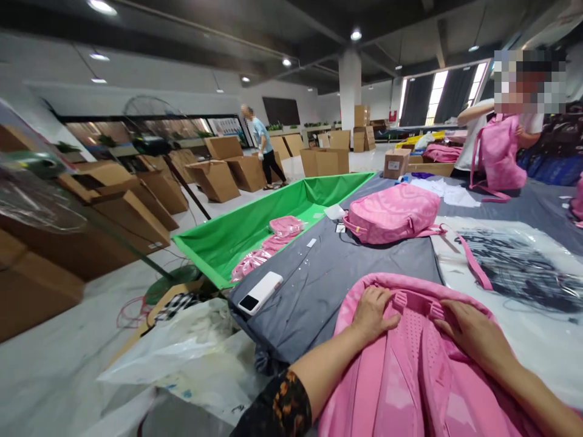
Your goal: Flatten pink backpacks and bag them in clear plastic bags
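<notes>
A pink backpack (449, 388) lies in front of me with its shoulder straps and perforated back panel facing up. My left hand (374, 315) grips its upper edge left of one strap buckle (401, 300), thumb on the panel side. On the other side, my right hand (476, 334) holds the fabric by the second strap buckle (436, 310), fingers curled against the strap. Some fingertips are hidden by the fabric. Beyond my hands, another pink backpack (394, 212) rests on its side on the grey-covered table (314, 273), one strap trailing right.
A white phone-like device (260, 292) lies near the table's left edge. Left of the table, a green bin (214, 243) contains several bagged pink items (286, 226). At right, a co-worker holds a pink backpack (501, 152). Cardboard boxes (218, 181) and a walking person (262, 145) are farther back.
</notes>
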`<state>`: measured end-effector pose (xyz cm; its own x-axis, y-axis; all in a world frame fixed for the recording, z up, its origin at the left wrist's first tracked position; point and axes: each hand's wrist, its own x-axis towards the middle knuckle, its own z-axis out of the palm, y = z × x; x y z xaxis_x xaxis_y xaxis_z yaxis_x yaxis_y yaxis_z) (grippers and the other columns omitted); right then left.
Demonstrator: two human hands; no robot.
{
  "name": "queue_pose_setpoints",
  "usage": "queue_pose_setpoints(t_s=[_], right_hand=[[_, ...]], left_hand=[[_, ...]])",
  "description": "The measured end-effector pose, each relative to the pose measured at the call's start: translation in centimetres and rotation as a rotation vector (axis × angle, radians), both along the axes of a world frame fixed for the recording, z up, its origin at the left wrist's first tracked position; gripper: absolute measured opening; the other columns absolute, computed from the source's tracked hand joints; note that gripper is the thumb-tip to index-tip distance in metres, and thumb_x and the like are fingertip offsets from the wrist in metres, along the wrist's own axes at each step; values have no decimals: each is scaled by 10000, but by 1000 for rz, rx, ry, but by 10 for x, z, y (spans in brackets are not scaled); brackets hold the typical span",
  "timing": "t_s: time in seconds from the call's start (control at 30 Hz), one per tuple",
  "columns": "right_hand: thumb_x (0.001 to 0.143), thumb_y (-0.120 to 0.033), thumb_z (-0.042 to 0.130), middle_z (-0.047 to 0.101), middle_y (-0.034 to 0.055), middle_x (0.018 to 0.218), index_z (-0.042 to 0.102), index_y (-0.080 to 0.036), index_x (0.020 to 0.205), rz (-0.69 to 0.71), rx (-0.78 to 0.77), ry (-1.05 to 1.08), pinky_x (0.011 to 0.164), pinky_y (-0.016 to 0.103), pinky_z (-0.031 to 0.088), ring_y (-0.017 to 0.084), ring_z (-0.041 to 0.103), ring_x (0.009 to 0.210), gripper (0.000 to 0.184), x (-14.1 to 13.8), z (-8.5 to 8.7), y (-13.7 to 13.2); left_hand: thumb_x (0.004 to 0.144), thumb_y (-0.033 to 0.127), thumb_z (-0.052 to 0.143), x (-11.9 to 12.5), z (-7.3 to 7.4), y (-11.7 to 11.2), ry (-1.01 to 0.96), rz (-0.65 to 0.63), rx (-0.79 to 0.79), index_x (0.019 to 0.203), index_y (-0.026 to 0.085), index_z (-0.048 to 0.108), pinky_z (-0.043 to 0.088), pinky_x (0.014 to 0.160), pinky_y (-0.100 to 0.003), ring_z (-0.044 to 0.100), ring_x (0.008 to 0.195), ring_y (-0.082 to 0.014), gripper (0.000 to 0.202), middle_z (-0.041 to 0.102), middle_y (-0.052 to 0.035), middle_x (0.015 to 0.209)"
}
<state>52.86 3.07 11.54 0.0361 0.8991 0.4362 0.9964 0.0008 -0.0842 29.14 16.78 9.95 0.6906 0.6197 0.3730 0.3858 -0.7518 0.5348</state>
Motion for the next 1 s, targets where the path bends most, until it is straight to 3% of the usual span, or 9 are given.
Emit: queue_pose_setpoints(t_s=[0.1,0.2,0.37,0.47,0.57,0.7,0.8,0.87,1.0], right_hand=[[910,-613,503,704,59,836,575,-252,838,-85,-181,28,584,351,429,266,667,757,375,15,1,32],[909,-655,449,675,96,833,549,-233,849,-90,-166,54,669,376,460,276,649,780,438,27,-4,58],[915,-632,477,666,99,879,551,-220,935,-77,-105,79,750,381,487,272,641,829,419,36,-17,77],[891,-544,557,676,109,909,566,-212,949,-104,-76,85,761,394,499,289,650,856,337,32,-23,90],[885,-392,565,691,158,1037,602,-172,1073,-106,-68,76,839,430,514,315,660,970,293,26,-24,98],[872,-230,517,662,121,1295,626,-214,1236,-16,-121,60,1003,378,486,257,618,1196,380,38,-3,90],[842,-207,517,628,141,1362,604,-213,1315,-53,-151,59,1013,418,481,285,602,1234,481,66,22,91],[745,-191,595,694,150,1233,652,-183,1234,-76,-222,64,909,403,520,306,663,1113,491,83,34,104],[575,-160,734,738,30,836,695,-206,830,-24,-415,53,682,295,485,250,691,799,262,97,37,146]], left_hand=[[752,348,796,19,1,23,108,20,-107,1057,179,719,472,1021,-415,609,1068,-277,357,709,-83,1068],[774,371,769,35,6,41,111,55,-132,1079,173,703,443,1055,-426,583,1114,-288,369,686,-94,1110],[875,413,665,42,26,34,119,95,-157,1394,161,546,382,1159,-458,512,1333,-307,589,578,-148,1421],[919,561,597,50,31,15,143,-72,-122,1573,227,336,211,1254,-573,222,1552,-344,779,295,-133,1667],[889,646,612,60,25,6,272,-228,-140,1589,270,318,115,1245,-675,127,1572,-375,847,250,-110,1685],[901,685,577,63,18,13,281,-111,-143,1548,253,415,112,1243,-676,133,1568,-370,795,235,-137,1677],[898,689,583,59,15,16,244,-47,-137,1530,254,449,111,1251,-659,143,1568,-358,778,253,-158,1668],[892,684,599,57,11,14,209,-33,-124,1527,266,453,115,1256,-650,153,1567,-357,774,264,-152,1667],[898,669,602,54,-6,5,102,-14,-62,1532,278,448,152,1251,-666,166,1565,-371,760,239,-140,1679]])
